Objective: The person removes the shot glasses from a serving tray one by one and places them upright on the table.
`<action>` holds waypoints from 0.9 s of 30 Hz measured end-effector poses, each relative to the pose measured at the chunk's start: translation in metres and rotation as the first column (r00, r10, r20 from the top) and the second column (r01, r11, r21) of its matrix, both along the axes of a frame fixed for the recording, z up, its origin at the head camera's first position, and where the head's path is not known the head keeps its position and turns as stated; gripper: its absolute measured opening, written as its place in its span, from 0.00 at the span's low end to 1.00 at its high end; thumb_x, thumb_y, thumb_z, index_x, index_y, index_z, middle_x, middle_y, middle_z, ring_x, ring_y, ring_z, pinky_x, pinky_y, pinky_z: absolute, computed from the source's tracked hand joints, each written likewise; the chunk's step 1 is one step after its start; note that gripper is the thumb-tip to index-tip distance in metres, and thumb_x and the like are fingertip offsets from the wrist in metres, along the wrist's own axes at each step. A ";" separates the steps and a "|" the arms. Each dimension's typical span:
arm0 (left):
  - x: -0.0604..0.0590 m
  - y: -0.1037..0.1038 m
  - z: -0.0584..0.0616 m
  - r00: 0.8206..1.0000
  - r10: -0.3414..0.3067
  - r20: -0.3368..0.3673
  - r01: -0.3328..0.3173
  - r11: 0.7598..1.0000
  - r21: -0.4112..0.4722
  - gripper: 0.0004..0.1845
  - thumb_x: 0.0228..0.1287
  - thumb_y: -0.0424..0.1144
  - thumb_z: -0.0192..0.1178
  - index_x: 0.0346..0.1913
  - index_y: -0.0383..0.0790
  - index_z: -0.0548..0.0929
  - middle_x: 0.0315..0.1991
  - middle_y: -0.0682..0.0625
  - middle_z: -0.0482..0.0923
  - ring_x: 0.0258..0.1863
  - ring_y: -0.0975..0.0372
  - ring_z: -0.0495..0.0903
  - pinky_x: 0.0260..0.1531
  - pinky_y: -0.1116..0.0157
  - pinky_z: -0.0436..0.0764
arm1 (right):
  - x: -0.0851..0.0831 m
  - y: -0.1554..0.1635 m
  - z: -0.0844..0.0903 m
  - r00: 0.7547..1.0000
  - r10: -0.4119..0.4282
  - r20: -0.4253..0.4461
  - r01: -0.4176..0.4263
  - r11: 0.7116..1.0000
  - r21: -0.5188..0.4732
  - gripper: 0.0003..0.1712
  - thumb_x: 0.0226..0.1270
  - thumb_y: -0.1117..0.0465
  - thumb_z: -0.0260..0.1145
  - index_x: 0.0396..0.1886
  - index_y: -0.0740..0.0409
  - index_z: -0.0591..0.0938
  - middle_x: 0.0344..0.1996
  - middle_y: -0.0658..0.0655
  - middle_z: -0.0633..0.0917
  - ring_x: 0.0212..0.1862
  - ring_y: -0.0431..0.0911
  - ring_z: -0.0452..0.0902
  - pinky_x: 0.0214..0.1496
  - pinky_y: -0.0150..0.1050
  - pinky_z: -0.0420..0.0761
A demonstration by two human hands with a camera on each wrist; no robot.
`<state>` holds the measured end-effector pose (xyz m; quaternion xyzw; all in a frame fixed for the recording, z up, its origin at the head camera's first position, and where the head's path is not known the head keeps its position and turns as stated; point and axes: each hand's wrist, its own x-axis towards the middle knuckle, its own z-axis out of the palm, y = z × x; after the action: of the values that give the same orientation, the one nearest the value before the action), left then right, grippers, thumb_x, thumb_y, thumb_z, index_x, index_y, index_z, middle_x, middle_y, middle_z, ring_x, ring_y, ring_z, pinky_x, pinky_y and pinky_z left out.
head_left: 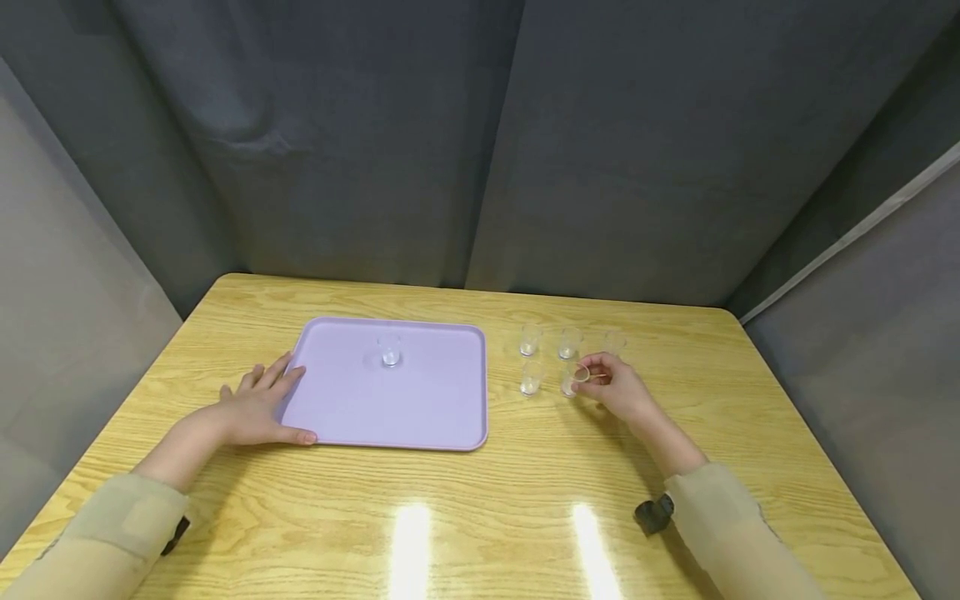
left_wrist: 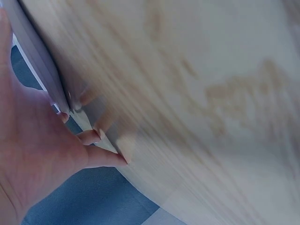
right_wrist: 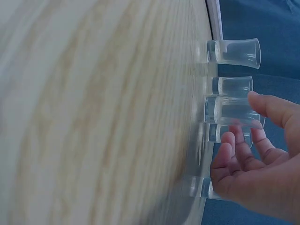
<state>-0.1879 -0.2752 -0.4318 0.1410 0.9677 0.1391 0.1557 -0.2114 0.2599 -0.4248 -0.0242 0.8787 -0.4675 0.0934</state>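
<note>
My right hand (head_left: pixel 611 387) holds a small clear shot glass (right_wrist: pixel 232 110) near its rim, thumb on one side and fingertips on the other. The glass stands upright on the table, in the front row of a group. Just left of it is another front-row glass (head_left: pixel 530 381). My left hand (head_left: pixel 258 408) rests at the left edge of a lilac tray (head_left: pixel 442 392), its fingers spread along the side and the thumb at the near corner. On the tray stands a single shot glass (head_left: pixel 390 353).
Behind the held glass is a back row of shot glasses: a left one (head_left: pixel 529 341), a middle one (head_left: pixel 569 343) and a right one (head_left: pixel 614 342). The wooden table (head_left: pixel 337 517) ends at a dark grey curtain (head_left: pixel 360 167).
</note>
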 end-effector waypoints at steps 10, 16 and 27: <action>0.000 0.001 0.000 1.000 -0.001 -0.002 0.001 1.000 -0.002 0.65 0.41 0.76 0.59 0.74 0.38 0.48 0.75 0.37 0.32 0.68 0.28 0.38 0.49 0.22 0.40 | -0.001 0.000 -0.001 1.000 0.003 0.007 -0.003 1.000 -0.008 0.29 0.62 0.58 0.67 0.59 0.63 0.69 0.53 0.65 0.75 0.48 0.52 0.71 0.42 0.41 0.77; 0.000 0.001 0.000 1.000 -0.003 -0.002 0.003 1.000 -0.002 0.64 0.42 0.76 0.59 0.74 0.38 0.48 0.75 0.37 0.32 0.68 0.28 0.37 0.49 0.22 0.40 | 0.003 -0.001 0.013 0.999 0.024 -0.047 -0.022 0.999 0.027 0.36 0.59 0.60 0.69 0.64 0.62 0.65 0.56 0.67 0.72 0.47 0.54 0.68 0.40 0.36 0.75; 0.000 0.000 0.000 1.000 -0.007 -0.013 0.007 1.000 -0.006 0.63 0.43 0.74 0.60 0.74 0.37 0.49 0.75 0.37 0.33 0.67 0.28 0.39 0.49 0.22 0.42 | 0.016 -0.009 0.057 0.982 0.052 -0.182 -0.024 0.989 0.149 0.33 0.60 0.59 0.69 0.64 0.59 0.68 0.56 0.63 0.75 0.48 0.54 0.71 0.39 0.38 0.75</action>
<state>-0.1879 -0.2751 -0.4317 0.1449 0.9686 0.1347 0.1504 -0.1958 0.2514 -0.3677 -0.0776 0.9149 -0.3957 0.0216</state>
